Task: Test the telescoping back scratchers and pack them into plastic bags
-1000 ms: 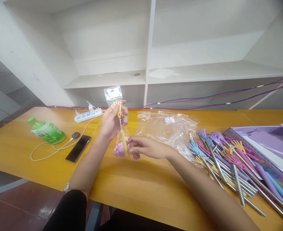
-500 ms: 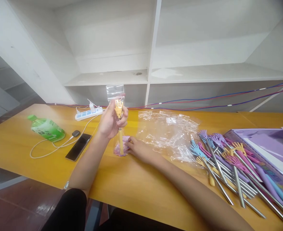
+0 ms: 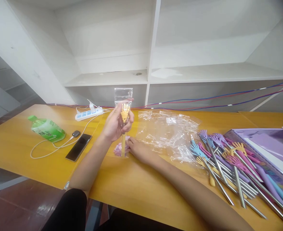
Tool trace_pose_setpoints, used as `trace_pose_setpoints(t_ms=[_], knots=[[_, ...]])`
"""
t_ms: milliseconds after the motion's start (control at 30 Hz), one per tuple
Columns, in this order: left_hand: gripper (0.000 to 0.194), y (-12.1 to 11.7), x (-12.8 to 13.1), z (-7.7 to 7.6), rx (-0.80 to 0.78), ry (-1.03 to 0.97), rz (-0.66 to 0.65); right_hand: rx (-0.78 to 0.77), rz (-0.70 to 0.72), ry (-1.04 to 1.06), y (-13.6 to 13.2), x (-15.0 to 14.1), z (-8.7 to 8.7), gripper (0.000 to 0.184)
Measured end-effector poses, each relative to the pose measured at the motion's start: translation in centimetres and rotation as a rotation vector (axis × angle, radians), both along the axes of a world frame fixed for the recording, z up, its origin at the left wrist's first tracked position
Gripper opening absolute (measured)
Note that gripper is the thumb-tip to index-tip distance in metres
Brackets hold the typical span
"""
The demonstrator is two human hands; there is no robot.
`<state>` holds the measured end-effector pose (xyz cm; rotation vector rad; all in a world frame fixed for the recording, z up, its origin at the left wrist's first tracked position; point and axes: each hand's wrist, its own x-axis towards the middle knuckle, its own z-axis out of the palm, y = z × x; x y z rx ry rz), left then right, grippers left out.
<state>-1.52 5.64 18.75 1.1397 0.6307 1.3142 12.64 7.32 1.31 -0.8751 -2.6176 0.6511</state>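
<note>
your left hand (image 3: 115, 125) is closed around a yellow back scratcher (image 3: 125, 111), thumb on one side and fingers wrapped behind, just below its hand-shaped head. the scratcher sits inside a clear bag (image 3: 123, 93) and stands nearly upright over the table (image 3: 136, 195), head up and handle down. compared with half a second ago, you have this hand, the bag and the scratcher a little farther to the right; a second ago the scratcher leaned more and the top of the bag was tipped and shiny, while now it faces you flat and square.

your right hand (image 3: 139, 149) is low over the table, fingertips at the right edge of a small pink pile (image 3: 118, 150), just beside the scratcher's handle. you have it in almost the same place as half a second ago; a second ago it was higher, with its fingers hanging loose by the handle. whether those fingers pinch anything, i cannot tell. your two hands are apart, the left above the right.

the spread of clear bags (image 3: 165, 128), the heap of back scratchers (image 3: 228, 166) near the purple box (image 3: 259, 131), the phone (image 3: 79, 147) and the green bottle (image 3: 47, 129) all lie as before.
</note>
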Motion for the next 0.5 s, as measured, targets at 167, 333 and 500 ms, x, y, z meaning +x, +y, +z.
trace_pose_setpoints(t_ms=[167,333,500], knots=[[0.046,0.07,-0.03,-0.26,0.012,0.010,-0.026,-0.004,-0.020,-0.003,-0.19,0.11,-0.04,0.017],[0.048,0.14,-0.35,-0.12,0.021,0.009,-0.024,0.000,-0.027,-0.006,-0.25,-0.11,-0.40,0.022],[0.050,0.02,-0.49,0.27,-0.002,0.012,-0.005,-0.031,-0.033,0.032,0.12,-0.43,-0.85,0.017]])
